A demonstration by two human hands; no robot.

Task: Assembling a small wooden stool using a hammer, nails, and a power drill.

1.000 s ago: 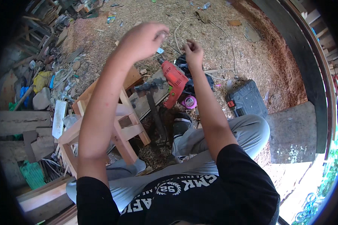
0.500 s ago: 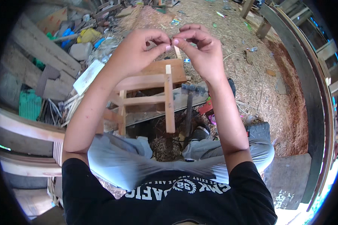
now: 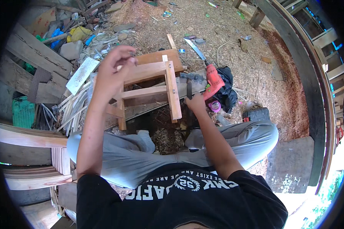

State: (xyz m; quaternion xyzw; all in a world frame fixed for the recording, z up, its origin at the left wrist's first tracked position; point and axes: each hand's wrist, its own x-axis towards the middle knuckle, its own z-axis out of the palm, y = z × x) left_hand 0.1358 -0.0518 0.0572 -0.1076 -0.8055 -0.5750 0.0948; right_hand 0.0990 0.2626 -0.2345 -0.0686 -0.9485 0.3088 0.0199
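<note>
My left hand (image 3: 116,68) is raised at the left of a wooden frame, thumb and fingertips pinched around a small dark thing too tiny to name. Lower down, my right hand (image 3: 195,103) is closed around the handle of a hammer (image 3: 191,78), whose dark head points away from me. Between my hands stands the light wooden frame (image 3: 173,89), with a square leg, crossbars and small dark spots on the leg's face. A wider brown board (image 3: 160,57) is behind its top rail.
Right of the hammer lies a red drill-shaped power tool (image 3: 215,79), a silver blade (image 3: 195,49) reaching from its front. Near it are a black plastic bag (image 3: 228,87) and a round pink tape measure (image 3: 215,106). Wood strips (image 3: 74,114) pile up at left; wood shavings cover the ground.
My hands were together, fingertips meeting above the frame. Since then my right hand has dropped to the hammer's handle, and my left has drawn back leftward, still pinched.
</note>
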